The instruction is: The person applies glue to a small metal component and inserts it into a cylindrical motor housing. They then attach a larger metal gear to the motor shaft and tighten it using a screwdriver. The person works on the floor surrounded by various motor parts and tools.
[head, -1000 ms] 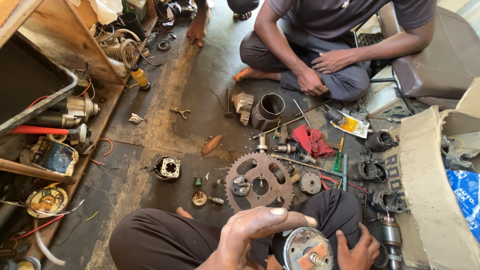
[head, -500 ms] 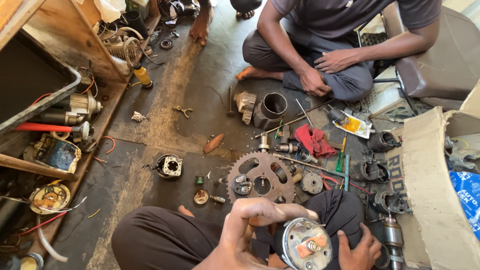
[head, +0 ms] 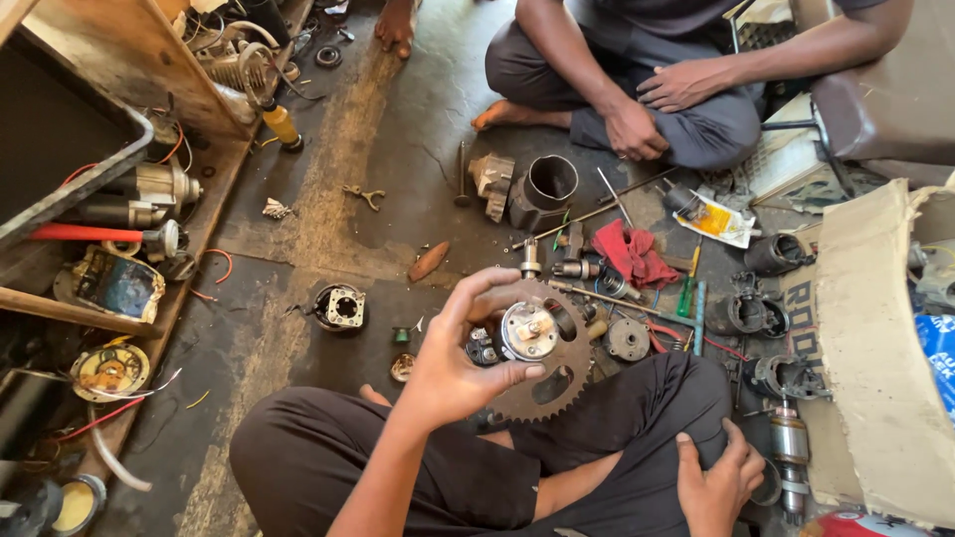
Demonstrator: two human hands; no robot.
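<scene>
My left hand [head: 453, 368] is raised over my lap and grips a small round metal motor cap [head: 528, 331] by its rim, thumb below and fingers above. The cap has a brass-coloured centre facing up. Behind it, a large toothed sprocket [head: 567, 388] lies on the floor by my knee. My right hand [head: 716, 482] rests flat on my right thigh, fingers spread, holding nothing.
Another person [head: 657, 89] sits cross-legged opposite. Between us lie a metal cylinder [head: 545, 189], a red rag [head: 632, 254], screwdrivers and several motor parts. A square housing [head: 341, 306] sits left. Wooden shelves [head: 119, 60] of parts stand left, a cardboard box [head: 875, 348] right.
The round cap was low in my lap, held by my right hand with the left over it. My left hand has lifted it up; my right hand let go and dropped to my thigh.
</scene>
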